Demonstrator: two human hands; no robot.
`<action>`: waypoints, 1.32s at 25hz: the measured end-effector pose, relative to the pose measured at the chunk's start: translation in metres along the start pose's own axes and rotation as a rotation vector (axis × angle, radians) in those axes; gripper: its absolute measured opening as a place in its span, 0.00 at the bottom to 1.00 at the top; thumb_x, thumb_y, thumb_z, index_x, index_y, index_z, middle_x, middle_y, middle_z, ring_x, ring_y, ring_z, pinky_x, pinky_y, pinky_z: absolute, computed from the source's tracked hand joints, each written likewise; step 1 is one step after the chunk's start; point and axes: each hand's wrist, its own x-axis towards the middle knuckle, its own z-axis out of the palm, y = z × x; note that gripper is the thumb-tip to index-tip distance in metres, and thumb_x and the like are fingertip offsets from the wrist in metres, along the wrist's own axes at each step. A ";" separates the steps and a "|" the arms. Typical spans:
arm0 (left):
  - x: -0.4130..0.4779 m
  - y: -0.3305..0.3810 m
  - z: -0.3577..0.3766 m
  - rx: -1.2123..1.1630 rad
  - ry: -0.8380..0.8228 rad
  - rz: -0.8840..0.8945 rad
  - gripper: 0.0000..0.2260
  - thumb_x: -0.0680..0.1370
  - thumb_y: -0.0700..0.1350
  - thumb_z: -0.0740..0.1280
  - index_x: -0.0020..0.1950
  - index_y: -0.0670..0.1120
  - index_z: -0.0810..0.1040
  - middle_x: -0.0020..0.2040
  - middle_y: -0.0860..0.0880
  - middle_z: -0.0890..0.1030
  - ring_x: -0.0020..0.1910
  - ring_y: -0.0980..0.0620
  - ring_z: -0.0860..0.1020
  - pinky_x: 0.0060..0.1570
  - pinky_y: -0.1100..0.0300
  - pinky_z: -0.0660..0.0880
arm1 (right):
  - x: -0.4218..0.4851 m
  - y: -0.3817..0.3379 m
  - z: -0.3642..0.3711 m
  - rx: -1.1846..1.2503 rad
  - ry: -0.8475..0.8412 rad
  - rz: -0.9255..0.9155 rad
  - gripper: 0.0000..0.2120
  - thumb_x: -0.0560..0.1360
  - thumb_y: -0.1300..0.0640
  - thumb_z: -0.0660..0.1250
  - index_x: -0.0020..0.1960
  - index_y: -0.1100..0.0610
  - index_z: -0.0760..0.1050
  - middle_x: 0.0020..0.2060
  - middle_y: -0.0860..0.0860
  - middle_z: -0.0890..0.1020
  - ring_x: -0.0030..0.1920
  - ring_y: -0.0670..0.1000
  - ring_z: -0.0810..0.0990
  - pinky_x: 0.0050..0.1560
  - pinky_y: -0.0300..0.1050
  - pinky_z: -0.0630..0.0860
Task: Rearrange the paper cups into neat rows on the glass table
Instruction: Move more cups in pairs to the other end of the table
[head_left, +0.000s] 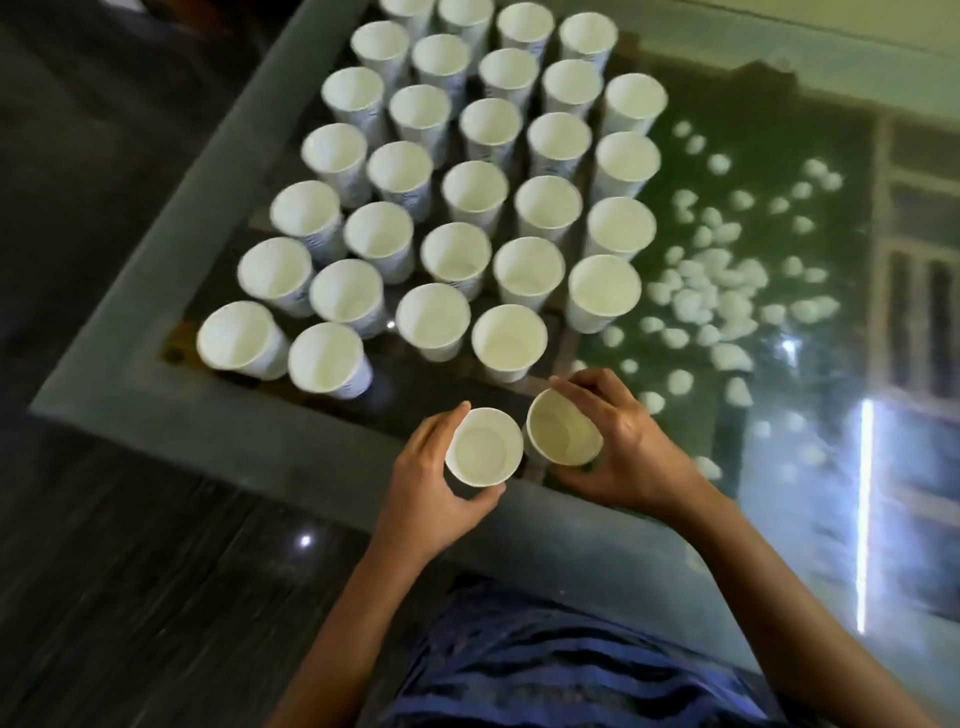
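- The worktop (208, 415) has a grey frame round a glass pane; its near left corner juts over the dark floor (104, 519)
- The paper cups (474, 192) stand mouth-up on the glass in five lines running away from the person, the rightmost line shorter at both ends
- The nearest cup of the fourth line (509, 338) sits just beyond the hands, with a bare spot of glass to its right
- The left hand (431, 488) holds one cup (484, 447) upright, thumb and fingers curled round its wall, over the near frame; I cannot tell whether its base rests on the frame
- The right hand (628, 441) holds a second cup (563, 428), tilted with its mouth turned leftward, fingers wrapped round its far side
- The two held rims are just beside each other, perhaps touching
- White pebbles (717, 291) lie under the glass to the right, with window reflections over them
- Risks, as I judge them: the right hand's raised fingers are near the fourth line's front cup, so a reach toward the bare spot could clip it, and one light cup falling may topple its neighbours
- The tilted cup, set down without levelling, would likely roll
- A firm squeeze could crush a thin paper wall
- A base left half on the frame and half on the glass may stand crooked and spoil the row
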 end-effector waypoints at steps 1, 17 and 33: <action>0.007 0.010 0.010 0.004 -0.043 0.030 0.35 0.59 0.45 0.80 0.64 0.41 0.73 0.57 0.45 0.77 0.56 0.49 0.76 0.55 0.62 0.72 | -0.012 0.011 -0.007 0.008 0.041 0.054 0.39 0.61 0.53 0.78 0.67 0.63 0.68 0.59 0.60 0.72 0.56 0.55 0.75 0.55 0.40 0.71; 0.111 0.252 0.240 -0.020 -0.350 0.336 0.36 0.60 0.49 0.79 0.65 0.41 0.72 0.60 0.44 0.77 0.59 0.47 0.75 0.60 0.57 0.70 | -0.168 0.216 -0.179 0.041 0.475 0.585 0.37 0.60 0.59 0.78 0.65 0.68 0.69 0.58 0.63 0.71 0.58 0.60 0.74 0.58 0.29 0.60; 0.311 0.381 0.408 -0.064 -0.213 0.149 0.38 0.58 0.48 0.80 0.66 0.44 0.72 0.62 0.45 0.76 0.60 0.48 0.73 0.55 0.63 0.66 | -0.074 0.453 -0.351 -0.140 0.447 0.544 0.35 0.64 0.58 0.74 0.67 0.65 0.66 0.62 0.61 0.70 0.62 0.59 0.70 0.60 0.43 0.65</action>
